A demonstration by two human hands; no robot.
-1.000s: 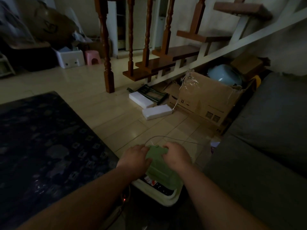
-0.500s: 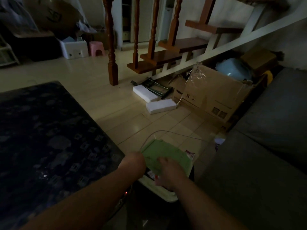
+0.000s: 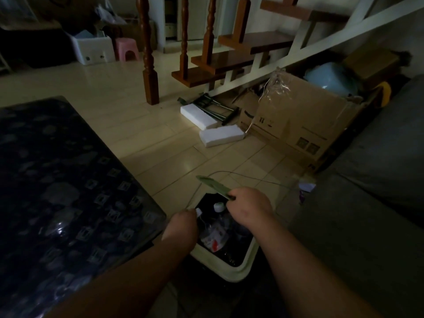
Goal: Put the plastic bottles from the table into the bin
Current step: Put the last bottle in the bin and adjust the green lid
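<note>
A white-rimmed bin [image 3: 238, 273] with a dark inside stands on the floor between the table and the sofa. My right hand [image 3: 250, 210] grips its green lid [image 3: 213, 185] and holds it tilted up over the far side. Clear plastic bottles [image 3: 213, 235] lie inside, one with a white cap [image 3: 219, 206]. My left hand [image 3: 183, 226] rests at the bin's left rim beside another white cap [image 3: 198, 211]. Its fingers curl out of sight. The dark patterned table [image 3: 68, 180] fills the left.
A grey sofa [image 3: 367, 203] runs along the right. Beyond the bin a thin cable [image 3: 252, 177] crosses the tiled floor. Farther off are two white foam blocks [image 3: 221, 135], a large cardboard box [image 3: 298, 120] and a wooden stair post [image 3: 150, 83].
The green lid lay flat under both hands; my right hand has swung it up and open, showing the bottles inside. My left hand has slid off it to the bin's left rim.
</note>
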